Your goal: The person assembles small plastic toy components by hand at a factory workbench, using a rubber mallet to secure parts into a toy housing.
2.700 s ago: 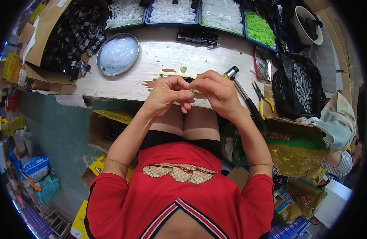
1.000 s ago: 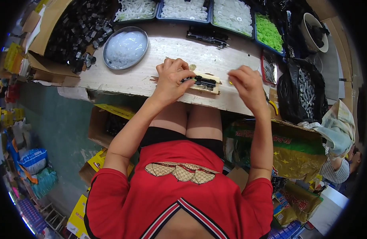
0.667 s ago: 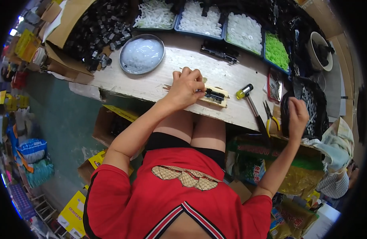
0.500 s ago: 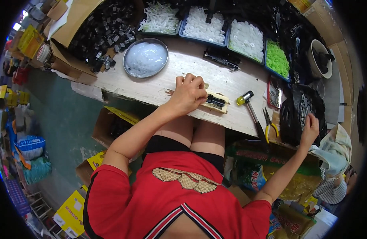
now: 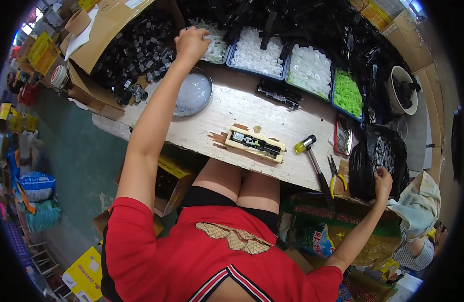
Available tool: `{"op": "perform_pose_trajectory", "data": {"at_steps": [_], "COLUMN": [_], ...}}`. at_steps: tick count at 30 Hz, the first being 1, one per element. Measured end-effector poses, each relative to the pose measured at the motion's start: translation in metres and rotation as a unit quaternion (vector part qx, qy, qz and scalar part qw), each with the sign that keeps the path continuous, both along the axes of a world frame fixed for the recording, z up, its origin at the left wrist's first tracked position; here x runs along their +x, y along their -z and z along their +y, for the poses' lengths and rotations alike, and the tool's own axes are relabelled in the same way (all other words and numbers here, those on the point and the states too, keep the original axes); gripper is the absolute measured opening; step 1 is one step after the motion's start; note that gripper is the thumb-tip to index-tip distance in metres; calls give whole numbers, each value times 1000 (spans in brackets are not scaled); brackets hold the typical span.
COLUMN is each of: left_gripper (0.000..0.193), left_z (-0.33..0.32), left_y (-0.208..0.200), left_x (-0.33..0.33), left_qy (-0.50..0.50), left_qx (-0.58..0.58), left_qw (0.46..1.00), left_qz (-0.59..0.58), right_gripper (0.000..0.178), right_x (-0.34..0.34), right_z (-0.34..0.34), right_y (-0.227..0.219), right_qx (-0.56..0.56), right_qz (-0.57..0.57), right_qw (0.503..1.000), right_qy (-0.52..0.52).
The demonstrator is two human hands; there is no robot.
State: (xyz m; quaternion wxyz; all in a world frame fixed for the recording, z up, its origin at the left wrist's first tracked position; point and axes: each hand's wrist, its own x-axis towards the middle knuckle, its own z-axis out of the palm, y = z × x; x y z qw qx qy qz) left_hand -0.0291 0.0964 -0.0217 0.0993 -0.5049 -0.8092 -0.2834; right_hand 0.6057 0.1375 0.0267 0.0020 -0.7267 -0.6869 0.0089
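A cream block (image 5: pixel 252 152) lies on the counter (image 5: pixel 232 103), between the two grips and touching neither: to the right of the left grip (image 5: pixel 194 44) and nearer the body, to the left of the right grip (image 5: pixel 383 183) and a little farther from the body. A black mechanism (image 5: pixel 266 147) sits lengthwise in its hollow.

The left grip is bent downward over the left part of a tray of white strips (image 5: pixel 215 44); whether its fingertips are pinching a strip cannot be told. The right grip is curled at the body-side edge of the grey pieces (image 5: pixel 384 151) in a black plastic bag (image 5: pixel 362 173), and I cannot tell whether it has taken one.

Left of the right grip, and near it, lie pliers (image 5: pixel 334 174) with yellow handles, then a hammer (image 5: pixel 319 172). Beyond the bag, farther from the body than the right grip, is a red-rimmed case (image 5: pixel 343 137).

Just bodyward of the left grip, a round dish (image 5: pixel 211 95) is partly covered by the forearm. To the right of that grip stand trays of white caps (image 5: pixel 257 53), translucent discs (image 5: pixel 310 70) and green pieces (image 5: pixel 348 93), with a black part (image 5: pixel 278 95) on the near side. Left of it is a heap of small black pieces (image 5: pixel 136 48) in a carton (image 5: pixel 98 32).
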Motion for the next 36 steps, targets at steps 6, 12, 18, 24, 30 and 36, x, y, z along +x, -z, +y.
{"op": "perform_pose_trajectory", "data": {"at_steps": [6,12,18,24,30,36], "left_gripper": [28,19,22,18,17,14], "left_z": [28,20,0,-22,-47,-129], "left_y": [-1,-2,-10,-31,-27,-45], "left_x": [6,-12,-20,-18,-20,17], "left_qy": [4,24,130,84,95,110], "left_qx": [-88,25,210,143,210,197], "left_qw": [995,999,890,857,900,847], "left_qz": [44,-14,-383,-488,-371,-482], "right_gripper": [23,19,18,20,15,15], "right_x": [-19,7,12,31,49,72], "right_z": [-8,0,-6,-10,8,9], "right_y": [-10,0,-1,-1,10,15], "right_qx": [-5,8,24,-48,-100,-22], "right_qz": [-85,25,31,82,142,207], "right_qw": [995,1000,999,994,977,972], "right_qy": [55,-13,-1,-60,-121,-105]}}
